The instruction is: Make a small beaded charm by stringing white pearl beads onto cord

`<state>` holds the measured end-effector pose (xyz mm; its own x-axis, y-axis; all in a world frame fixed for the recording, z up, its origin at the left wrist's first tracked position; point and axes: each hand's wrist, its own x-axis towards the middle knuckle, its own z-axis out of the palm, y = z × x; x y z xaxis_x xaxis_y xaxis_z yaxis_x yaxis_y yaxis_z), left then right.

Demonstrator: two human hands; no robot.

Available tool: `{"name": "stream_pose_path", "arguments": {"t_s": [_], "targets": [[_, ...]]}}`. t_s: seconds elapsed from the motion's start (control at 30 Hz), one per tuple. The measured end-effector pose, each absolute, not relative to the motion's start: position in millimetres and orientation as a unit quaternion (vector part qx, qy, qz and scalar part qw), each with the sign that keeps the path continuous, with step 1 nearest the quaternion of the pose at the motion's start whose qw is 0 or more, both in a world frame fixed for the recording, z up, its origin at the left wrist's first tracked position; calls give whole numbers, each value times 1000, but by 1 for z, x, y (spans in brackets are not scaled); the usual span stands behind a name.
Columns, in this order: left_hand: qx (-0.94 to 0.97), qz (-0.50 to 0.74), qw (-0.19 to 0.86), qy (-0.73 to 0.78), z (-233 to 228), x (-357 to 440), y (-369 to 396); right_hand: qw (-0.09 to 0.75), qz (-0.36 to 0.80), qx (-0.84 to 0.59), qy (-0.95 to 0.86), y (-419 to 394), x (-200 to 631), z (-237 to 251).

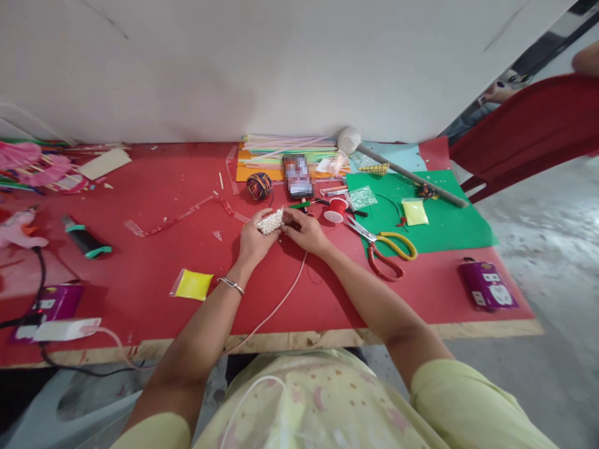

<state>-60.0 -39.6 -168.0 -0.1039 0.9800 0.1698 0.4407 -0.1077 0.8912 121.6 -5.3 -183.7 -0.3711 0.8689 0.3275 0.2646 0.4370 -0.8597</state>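
Above the table [154,165], the left hand [253,242] grips the beadwork [271,222]; the right hand's [307,232] fingers curl beside it, grip unclear.

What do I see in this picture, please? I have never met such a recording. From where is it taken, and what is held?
There is no machine here: a person works with two bare hands. The single picture comes from a camera worn on the head, looking forward and down, so the arms reach away from us.

The left hand has a white beaded piece in its grip. The right hand is at the other end of it; its exact finger contact is hard to tell.

On the red tabletop are a phone, a multicoloured yarn ball, a red thread spool and, to the right, scissors. A yellow packet lies near the left wrist.
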Motion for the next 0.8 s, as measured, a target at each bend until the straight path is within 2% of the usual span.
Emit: {"name": "stream_pose_path", "arguments": {"t_s": [0.47, 0.8], "targets": [[566, 488, 346, 567, -170, -61, -39, 429, 462, -381, -676, -3, 121, -173], [579, 495, 338, 553, -166, -56, -40, 406, 505, -379, -661, -6, 121, -166]]}}
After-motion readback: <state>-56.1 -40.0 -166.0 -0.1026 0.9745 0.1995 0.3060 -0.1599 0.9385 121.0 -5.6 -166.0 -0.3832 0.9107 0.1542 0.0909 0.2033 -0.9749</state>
